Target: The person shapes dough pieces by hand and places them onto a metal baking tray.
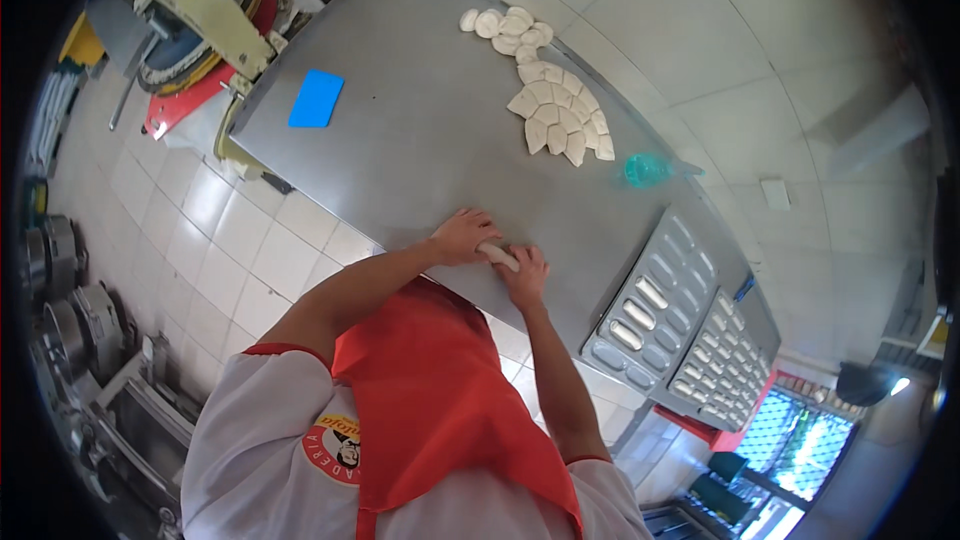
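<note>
Dough roll (498,255) lies on the metal table (420,160) close to the near edge, between the person's two hands, and the step in hand looks like shaping it by rolling under the fingers. Left hand (464,237) rests at one end, palm down, its fingers loosely bent and lying toward the roll; right hand (527,276) sits at the other end, fingers curved over it. Neither hand looks closed in a fist; both seem to press or steady the roll rather than grip it, though how firmly cannot be told. The next move probably calls for light, even pressure from both hands, so that the thickness stays the same along the length.

The roll's long axis slants across the view, from the upper left end by the left hand to the lower right end by the right hand, roughly in line with the table's near edge. It lies flat. Fingers cover parts of both ends, so whether either tapers cannot be told. Its right end points broadly toward the side where the tray (594,348) with long hollows lies, well apart from it.
</note>
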Available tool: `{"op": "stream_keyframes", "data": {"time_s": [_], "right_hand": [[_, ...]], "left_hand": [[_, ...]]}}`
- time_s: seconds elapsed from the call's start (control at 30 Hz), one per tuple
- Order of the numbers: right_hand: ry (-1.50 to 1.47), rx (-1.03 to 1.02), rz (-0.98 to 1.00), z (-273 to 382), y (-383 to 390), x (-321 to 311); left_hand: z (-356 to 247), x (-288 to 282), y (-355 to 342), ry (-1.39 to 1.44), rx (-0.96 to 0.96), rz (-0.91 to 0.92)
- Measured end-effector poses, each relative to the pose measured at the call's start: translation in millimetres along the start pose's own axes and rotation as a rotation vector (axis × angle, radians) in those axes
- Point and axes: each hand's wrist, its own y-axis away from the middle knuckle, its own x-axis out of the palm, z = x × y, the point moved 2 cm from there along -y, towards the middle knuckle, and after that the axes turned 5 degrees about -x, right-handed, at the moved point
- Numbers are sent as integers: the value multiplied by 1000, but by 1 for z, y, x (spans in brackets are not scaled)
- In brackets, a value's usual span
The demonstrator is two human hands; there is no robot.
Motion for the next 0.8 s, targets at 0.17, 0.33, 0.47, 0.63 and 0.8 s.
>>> {"op": "stream_keyframes", "data": {"time_s": [0.17,0.33,0.47,0.63,0.8], "right_hand": [[94,-69,-126,56,16,10],[83,47,-214,75,8,55],[414,367,-44,64,-77,24],[374,483,-171,36,-145,2],[283,239,-156,38,-39,47]], "left_hand": [[8,-24,44,216,-103,-199],[32,-52,93,329,-371,-177],[20,-52,91,274,-260,-231],[-27,-56,38,393,-23,-252],[-57,-30,14,526,232,-99]]}}
